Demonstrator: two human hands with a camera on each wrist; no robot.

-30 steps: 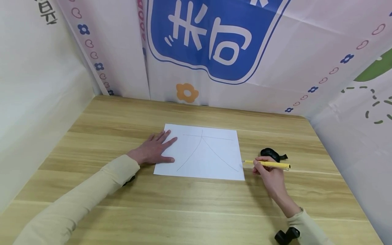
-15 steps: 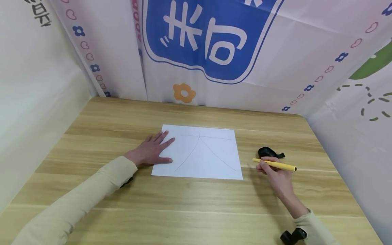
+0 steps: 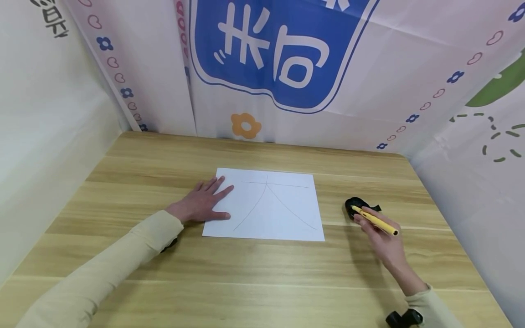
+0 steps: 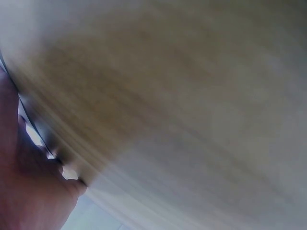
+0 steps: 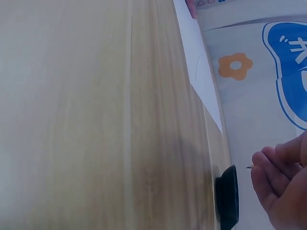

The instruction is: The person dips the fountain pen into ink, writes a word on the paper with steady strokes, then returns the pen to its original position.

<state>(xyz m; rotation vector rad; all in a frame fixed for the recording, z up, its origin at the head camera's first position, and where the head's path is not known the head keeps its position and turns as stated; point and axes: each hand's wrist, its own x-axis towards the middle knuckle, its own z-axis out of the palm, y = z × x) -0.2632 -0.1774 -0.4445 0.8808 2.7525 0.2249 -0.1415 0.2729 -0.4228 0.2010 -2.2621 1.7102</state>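
A white sheet of paper (image 3: 270, 223) lies on the wooden table, with thin lines drawn on it: a short upright, a crossbar and two strokes that spread downward. With fingers spread, my left hand (image 3: 201, 203) lies flat over the paper's left edge. To the right of the sheet, my right hand (image 3: 384, 239) pinches a yellow pen (image 3: 379, 223) between thumb and fingers. The pen's thin tip points up and left, and overlaps a black rounded thing (image 3: 352, 203) with a short tail. In the right wrist view the fingers (image 5: 268, 172) hide most of the pen.
The wooden table (image 3: 246, 273) reaches back to a printed wall sheet (image 3: 156, 91) with a blue sign and an orange flower. White side sheets stand at left and right. A black camera mount (image 3: 404, 318) is strapped at the right sleeve.
My right hand has moved away from the paper, to the right and slightly toward me, carrying the pen; the pen has turned more steeply. My left hand stays on the sheet.
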